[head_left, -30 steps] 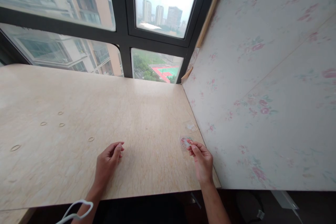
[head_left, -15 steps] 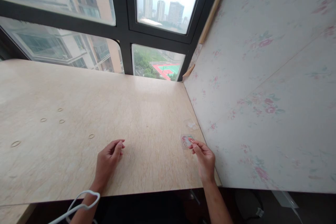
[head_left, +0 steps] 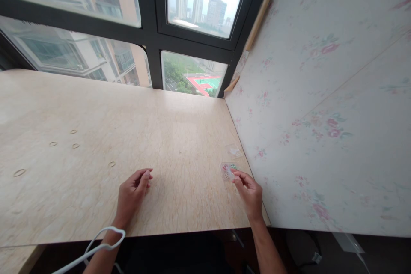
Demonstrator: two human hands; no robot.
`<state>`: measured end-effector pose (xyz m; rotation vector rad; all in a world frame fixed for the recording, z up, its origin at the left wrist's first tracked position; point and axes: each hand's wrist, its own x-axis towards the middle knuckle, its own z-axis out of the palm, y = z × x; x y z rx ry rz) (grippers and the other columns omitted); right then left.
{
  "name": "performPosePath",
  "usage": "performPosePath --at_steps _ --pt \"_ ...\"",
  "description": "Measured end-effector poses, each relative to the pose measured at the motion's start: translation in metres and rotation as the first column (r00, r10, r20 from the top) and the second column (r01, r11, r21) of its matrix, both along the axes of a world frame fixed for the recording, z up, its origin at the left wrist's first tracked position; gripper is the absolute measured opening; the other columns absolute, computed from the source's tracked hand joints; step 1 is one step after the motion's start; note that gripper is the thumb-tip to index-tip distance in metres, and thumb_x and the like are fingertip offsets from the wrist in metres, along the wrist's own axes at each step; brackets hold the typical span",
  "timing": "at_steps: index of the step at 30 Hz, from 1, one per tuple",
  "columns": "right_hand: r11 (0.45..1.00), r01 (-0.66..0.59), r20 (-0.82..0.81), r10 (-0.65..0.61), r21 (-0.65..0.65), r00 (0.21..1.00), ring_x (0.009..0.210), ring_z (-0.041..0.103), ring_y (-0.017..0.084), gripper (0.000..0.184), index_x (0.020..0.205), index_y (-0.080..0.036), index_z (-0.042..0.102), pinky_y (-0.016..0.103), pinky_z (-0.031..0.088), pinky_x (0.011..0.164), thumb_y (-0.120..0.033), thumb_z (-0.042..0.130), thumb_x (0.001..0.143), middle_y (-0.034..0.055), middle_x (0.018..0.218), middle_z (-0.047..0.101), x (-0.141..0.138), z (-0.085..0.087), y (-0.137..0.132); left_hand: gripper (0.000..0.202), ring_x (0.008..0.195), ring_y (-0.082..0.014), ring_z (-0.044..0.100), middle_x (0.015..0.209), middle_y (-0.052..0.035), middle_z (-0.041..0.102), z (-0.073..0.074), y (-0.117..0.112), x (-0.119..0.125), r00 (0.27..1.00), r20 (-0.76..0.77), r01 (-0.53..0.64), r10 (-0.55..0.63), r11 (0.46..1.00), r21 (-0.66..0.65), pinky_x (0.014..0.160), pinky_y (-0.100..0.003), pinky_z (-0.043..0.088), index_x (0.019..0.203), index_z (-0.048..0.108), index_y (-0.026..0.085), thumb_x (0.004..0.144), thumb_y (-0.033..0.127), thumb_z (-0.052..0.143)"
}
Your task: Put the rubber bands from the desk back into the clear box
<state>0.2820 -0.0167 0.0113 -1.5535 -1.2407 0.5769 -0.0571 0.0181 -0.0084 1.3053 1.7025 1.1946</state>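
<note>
On a marbled counter [head_left: 180,205], a clear box [head_left: 222,174] holds pink, green loops [head_left: 226,174]; left hand [head_left: 134,190] closed, right hand's [head_left: 251,195] grip unclear.

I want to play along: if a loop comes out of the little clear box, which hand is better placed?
Probably the right hand: it reaches right up to the clear box with the coloured loops. The left hand is well away from it, across the counter.
</note>
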Motion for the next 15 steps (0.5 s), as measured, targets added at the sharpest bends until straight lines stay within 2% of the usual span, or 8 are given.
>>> performPosePath --at_steps 3,7,11,15 --pt "0.996 -0.079 0.156 0.071 0.046 0.985 0.093 0.066 0.022 0.021 0.094 -0.020 0.072 0.032 0.054 0.071 -0.033 0.057 0.086 0.0097 0.103 0.072 0.002 0.003 0.002 0.041 0.057 -0.0161 0.061 0.074 -0.0038 0.066 -0.001 0.000 0.000 1.000 -0.003 0.001 -0.001 1.000 0.000 0.049 -0.024 0.051 0.095 0.067 0.016 0.081 0.052 0.054" --pt "0.992 -0.091 0.308 0.061 0.082 0.949 0.082 0.065 0.019 0.021 0.091 -0.021 0.073 0.027 0.052 0.059 -0.032 0.056 0.088 0.0097 0.101 0.067 0.005 0.006 0.004 0.040 0.057 -0.0159 0.061 0.074 -0.0039 0.066 -0.001 0.000 0.000 1.000 -0.010 -0.001 0.001 1.000 0.003 0.049 -0.024 0.051 0.095 0.068 0.016 0.081 0.051 0.055" --pt "0.994 -0.106 0.405 0.086 0.028 0.910 0.077 0.063 0.017 0.022 0.091 -0.021 0.074 0.027 0.052 0.059 -0.030 0.054 0.089 0.0082 0.099 0.064 0.009 0.006 0.006 0.040 0.056 -0.0155 0.060 0.074 -0.0039 0.066 -0.001 0.001 0.000 1.000 -0.009 -0.005 0.005 1.000 0.008 0.048 -0.024 0.050 0.095 0.068 0.016 0.081 0.051 0.054" --pt "0.995 -0.101 0.434 0.084 0.017 0.897 0.074 0.062 0.016 0.022 0.089 -0.021 0.074 0.028 0.052 0.060 -0.031 0.054 0.089 0.0074 0.096 0.065 0.011 0.005 0.006 0.040 0.057 -0.0155 0.060 0.075 -0.0042 0.066 -0.003 0.000 0.000 1.000 0.006 -0.004 0.004 1.000 0.008 0.049 -0.024 0.050 0.095 0.068 0.016 0.082 0.051 0.055"
